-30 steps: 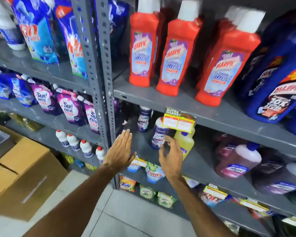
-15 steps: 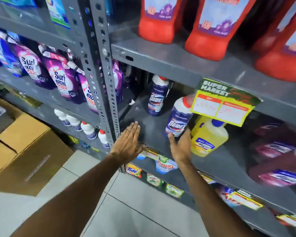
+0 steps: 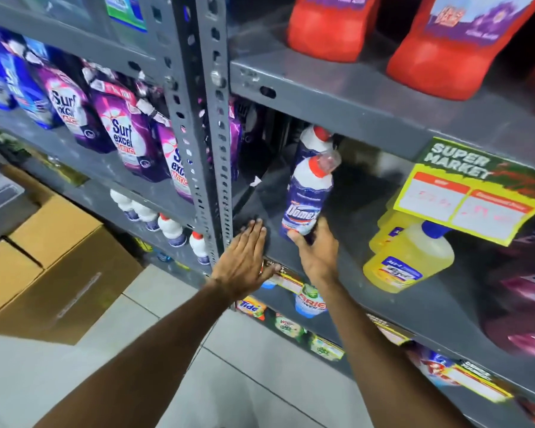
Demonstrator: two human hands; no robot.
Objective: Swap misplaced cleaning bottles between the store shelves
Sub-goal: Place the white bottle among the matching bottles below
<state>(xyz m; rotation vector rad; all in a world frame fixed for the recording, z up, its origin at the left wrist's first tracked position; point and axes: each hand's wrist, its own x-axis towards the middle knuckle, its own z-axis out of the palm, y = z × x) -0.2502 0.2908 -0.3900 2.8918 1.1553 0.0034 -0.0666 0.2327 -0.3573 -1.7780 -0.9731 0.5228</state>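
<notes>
- To the far left, the neighbouring bay holds purple Surf pouches, and under them a row of small white bottles. I judge none of these belong to the step in hand, so I leave them alone.
- My left hand lies flat on the front edge of the shelf, just right of the grey upright. Its fingers are straight and pressed together, gripping nothing. I use it as a brace only and keep it low, clear of the bottle's path.
- My right hand is closed round the base of the Domex bottle, thumb on the near side, fingers wrapped behind. The bottle is on that middle shelf, tilted, cap leaning up and to the right. I cannot tell whether its base touches the shelf or is already lifted.
- A base grip on a tall bottle is tippy, so I judge it wise to slide the hand up towards the waist before pulling out.
- A second Domex bottle stands just behind, its cap close to the one I hold. I draw mine straight towards me so as not to knock it over.
- To the right sits a yellow bottle, with a price tag hanging from the shelf above. I keep the cap low to pass under that shelf edge and clear of the tag.
- Red bottles fill the top shelf.
</notes>
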